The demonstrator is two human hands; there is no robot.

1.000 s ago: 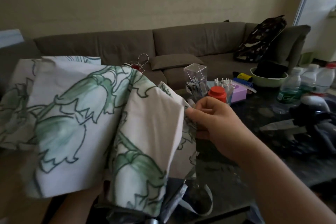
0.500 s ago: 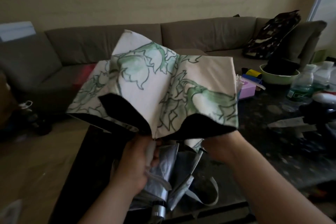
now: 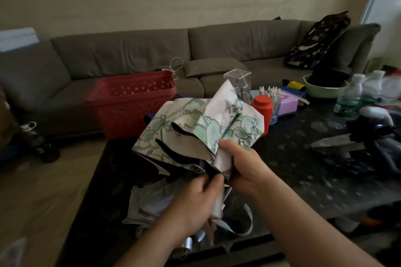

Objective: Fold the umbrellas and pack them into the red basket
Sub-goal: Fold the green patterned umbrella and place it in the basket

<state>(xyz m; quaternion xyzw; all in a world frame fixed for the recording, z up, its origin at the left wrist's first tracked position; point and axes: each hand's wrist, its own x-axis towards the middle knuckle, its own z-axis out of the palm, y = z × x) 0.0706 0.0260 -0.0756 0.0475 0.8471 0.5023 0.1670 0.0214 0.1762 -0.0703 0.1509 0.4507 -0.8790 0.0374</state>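
Red basket [image 3: 132, 102]: sitting left of centre, in front of the grey sofa [image 3: 134, 50], at the far left edge of the dark table [image 3: 303, 169]; a white cord [image 3: 175, 67] is looping above its rim.
Floral umbrella [image 3: 195, 132]: being held at centre frame above the table, white canopy with green flowers bunching in loose folds, black lining showing at the edges.
Left hand [image 3: 195, 201]: lying at lower centre, fingers [image 3: 213, 180] curling round the pale handle below the canopy.
Silver umbrella [image 3: 152, 201]: lying crumpled on the table beneath the hands, strap loop trailing to the right.
Right hand [image 3: 245, 167]: sitting just right of centre, fingers closing on a bunch of the canopy fabric.
Red-capped bottle [image 3: 263, 110]: standing behind the floral umbrella.
Water bottles [image 3: 347, 97]: standing at the right edge, beside a green bowl [image 3: 323, 91].
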